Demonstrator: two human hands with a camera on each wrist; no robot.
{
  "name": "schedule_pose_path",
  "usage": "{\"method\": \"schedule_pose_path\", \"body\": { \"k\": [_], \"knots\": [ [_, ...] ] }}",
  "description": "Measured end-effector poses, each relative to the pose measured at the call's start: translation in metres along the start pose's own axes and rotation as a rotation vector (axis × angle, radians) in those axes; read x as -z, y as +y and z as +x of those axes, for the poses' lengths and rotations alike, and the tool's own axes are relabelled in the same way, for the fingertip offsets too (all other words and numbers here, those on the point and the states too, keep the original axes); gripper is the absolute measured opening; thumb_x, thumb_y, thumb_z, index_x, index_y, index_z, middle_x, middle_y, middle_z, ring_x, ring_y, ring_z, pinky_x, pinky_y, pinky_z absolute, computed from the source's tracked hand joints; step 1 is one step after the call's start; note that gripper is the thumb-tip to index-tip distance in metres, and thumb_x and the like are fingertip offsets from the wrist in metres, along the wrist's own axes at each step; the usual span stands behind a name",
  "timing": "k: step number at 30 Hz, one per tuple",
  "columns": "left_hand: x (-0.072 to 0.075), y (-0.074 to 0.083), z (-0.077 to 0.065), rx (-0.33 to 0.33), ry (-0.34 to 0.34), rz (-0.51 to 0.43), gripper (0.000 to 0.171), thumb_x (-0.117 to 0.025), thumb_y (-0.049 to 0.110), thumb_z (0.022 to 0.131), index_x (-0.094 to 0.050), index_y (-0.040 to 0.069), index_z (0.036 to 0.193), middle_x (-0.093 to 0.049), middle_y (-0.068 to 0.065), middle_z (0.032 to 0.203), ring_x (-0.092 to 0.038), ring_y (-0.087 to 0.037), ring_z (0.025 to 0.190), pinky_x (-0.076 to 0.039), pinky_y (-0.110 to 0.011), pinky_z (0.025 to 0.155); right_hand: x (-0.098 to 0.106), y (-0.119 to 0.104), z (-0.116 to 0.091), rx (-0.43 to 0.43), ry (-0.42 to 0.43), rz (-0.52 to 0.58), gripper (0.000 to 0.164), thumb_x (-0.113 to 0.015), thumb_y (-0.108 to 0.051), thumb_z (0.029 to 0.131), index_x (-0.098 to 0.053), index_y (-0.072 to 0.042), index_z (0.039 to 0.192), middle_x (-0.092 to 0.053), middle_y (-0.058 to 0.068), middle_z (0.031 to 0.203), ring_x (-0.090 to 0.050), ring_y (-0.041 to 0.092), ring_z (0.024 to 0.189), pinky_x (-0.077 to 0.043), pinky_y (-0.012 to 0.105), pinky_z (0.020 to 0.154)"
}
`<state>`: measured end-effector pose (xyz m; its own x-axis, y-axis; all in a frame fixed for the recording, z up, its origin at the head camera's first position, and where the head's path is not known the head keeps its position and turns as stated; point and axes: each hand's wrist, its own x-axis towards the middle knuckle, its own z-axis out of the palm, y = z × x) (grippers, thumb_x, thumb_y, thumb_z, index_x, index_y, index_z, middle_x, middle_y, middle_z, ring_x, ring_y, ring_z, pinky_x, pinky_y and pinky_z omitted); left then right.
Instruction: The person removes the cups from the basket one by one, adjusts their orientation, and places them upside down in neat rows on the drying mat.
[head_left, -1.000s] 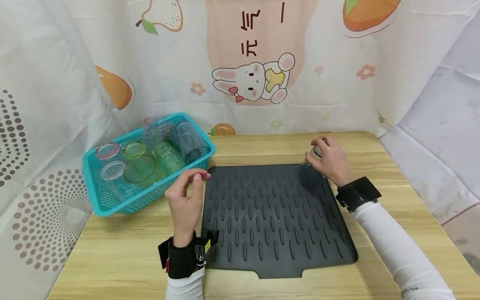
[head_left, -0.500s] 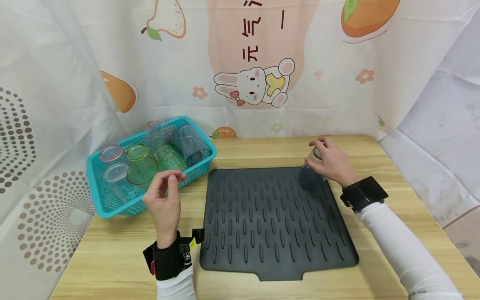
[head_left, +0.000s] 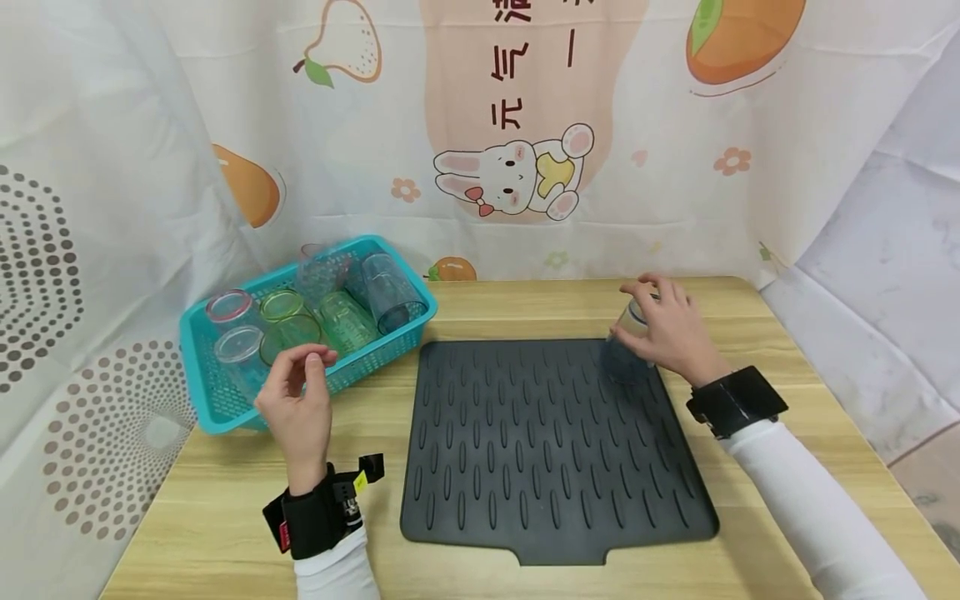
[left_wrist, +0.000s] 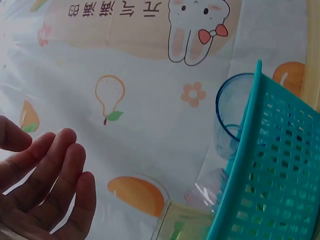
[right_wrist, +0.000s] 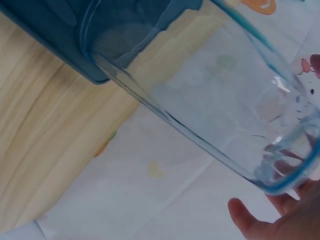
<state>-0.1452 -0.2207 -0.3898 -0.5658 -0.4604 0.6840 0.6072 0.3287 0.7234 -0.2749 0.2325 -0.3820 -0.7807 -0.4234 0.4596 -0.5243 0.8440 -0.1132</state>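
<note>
Right of centre, the right hand (head_left: 671, 333) arches down, fingers spread and thumb clear of a clear, bluish, upturned glass (head_left: 625, 360) on the mat (head_left: 555, 450)'s upper-right corner. Lower left, the raised left hand (head_left: 297, 408) curls loosely, holding nothing.

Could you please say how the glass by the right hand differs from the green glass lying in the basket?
The standing glass looks faintly bluish, the green glass clearly green. The standing glass is on the mat, by the right hand; the green glass lies tilted in the basket, among other glasses. Both are see-through.
</note>
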Motion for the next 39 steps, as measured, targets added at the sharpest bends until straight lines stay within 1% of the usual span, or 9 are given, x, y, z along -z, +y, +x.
{"method": "schedule_pose_path", "body": {
  "k": [7,10,14,16,23,27,30,34,39],
  "knots": [
    [0.007,0.009,0.004,0.023,-0.077,0.120,0.019,-0.056,0.009,0.097,-0.070,-0.004,0.101,-0.068,-0.017,0.093,-0.065,-0.023,0.087,-0.050,-0.030,0.083,0.012,-0.003,-0.012,0.043,0.128,0.004,0.062,-0.078,-0.034,0.072,-0.055,-0.006,0.124,-0.041,0.027,0.130,-0.045,0.052,0.108,-0.036,0.072,0.083],
    [0.024,-0.038,-0.003,0.025,-0.118,0.210,0.018,-0.058,0.011,0.098,-0.070,0.002,0.107,-0.069,-0.014,0.100,-0.064,-0.024,0.093,-0.050,-0.032,0.087,0.017,-0.006,-0.017,0.066,0.158,0.014,0.060,-0.069,-0.043,0.079,-0.055,-0.006,0.123,-0.042,0.027,0.130,-0.044,0.051,0.111,-0.036,0.071,0.084],
    [0.051,-0.122,-0.013,-0.014,-0.162,0.291,0.022,-0.059,0.016,0.098,-0.069,0.019,0.117,-0.067,-0.003,0.113,-0.063,-0.021,0.103,-0.047,-0.032,0.093,0.020,-0.014,-0.024,0.091,0.213,0.037,0.066,-0.052,-0.061,0.087,-0.056,-0.005,0.121,-0.043,0.028,0.129,-0.044,0.051,0.110,-0.036,0.068,0.082],
    [0.056,-0.134,-0.015,-0.014,-0.175,0.336,0.025,-0.060,0.019,0.098,-0.067,0.026,0.120,-0.066,0.002,0.115,-0.062,-0.021,0.104,-0.047,-0.033,0.093,0.021,-0.018,-0.027,0.108,0.245,0.041,0.068,-0.046,-0.065,0.089,-0.056,-0.005,0.120,-0.044,0.028,0.127,-0.045,0.051,0.108,-0.037,0.066,0.079],
    [0.058,-0.142,-0.022,-0.063,-0.225,0.502,0.033,-0.060,0.027,0.097,-0.061,0.033,0.130,-0.061,0.012,0.124,-0.062,-0.015,0.104,-0.044,-0.030,0.095,0.017,-0.031,-0.043,0.172,0.283,0.073,0.065,-0.045,-0.061,0.093,-0.056,-0.004,0.120,-0.045,0.029,0.126,-0.044,0.052,0.109,-0.036,0.067,0.080],
    [0.059,-0.145,-0.021,-0.086,-0.273,0.584,0.040,-0.061,0.031,0.096,-0.056,0.035,0.136,-0.056,0.015,0.132,-0.061,-0.013,0.076,-0.041,-0.030,0.099,0.014,-0.037,-0.053,0.187,0.281,0.084,0.064,-0.045,-0.060,0.093,-0.058,-0.003,0.118,-0.046,0.028,0.127,-0.045,0.050,0.110,-0.036,0.067,0.082],
    [0.061,-0.147,-0.019,-0.097,-0.306,0.623,0.044,-0.062,0.033,0.095,-0.053,0.036,0.139,-0.051,0.015,0.137,-0.061,-0.014,0.077,-0.040,-0.031,0.098,0.013,-0.040,-0.059,0.187,0.281,0.084,0.063,-0.044,-0.061,0.093,-0.059,-0.004,0.118,-0.047,0.027,0.126,-0.045,0.050,0.112,-0.037,0.067,0.081],
    [0.063,-0.151,-0.011,-0.132,-0.344,0.625,0.050,-0.066,0.030,0.093,-0.051,0.034,0.140,-0.048,0.012,0.142,-0.051,-0.019,0.123,-0.035,-0.034,0.104,0.012,-0.043,-0.065,0.177,0.279,0.093,0.064,-0.045,-0.061,0.093,-0.060,-0.005,0.119,-0.048,0.026,0.128,-0.045,0.049,0.114,-0.038,0.067,0.080],
    [0.072,-0.153,0.001,-0.190,-0.371,0.654,0.053,-0.069,0.028,0.091,-0.051,0.032,0.141,-0.048,0.009,0.142,-0.032,-0.021,0.139,-0.021,-0.039,0.114,0.012,-0.045,-0.069,0.163,0.278,0.096,0.064,-0.045,-0.061,0.093,-0.060,-0.004,0.118,-0.048,0.026,0.126,-0.046,0.048,0.112,-0.038,0.066,0.078]
  ]
}}
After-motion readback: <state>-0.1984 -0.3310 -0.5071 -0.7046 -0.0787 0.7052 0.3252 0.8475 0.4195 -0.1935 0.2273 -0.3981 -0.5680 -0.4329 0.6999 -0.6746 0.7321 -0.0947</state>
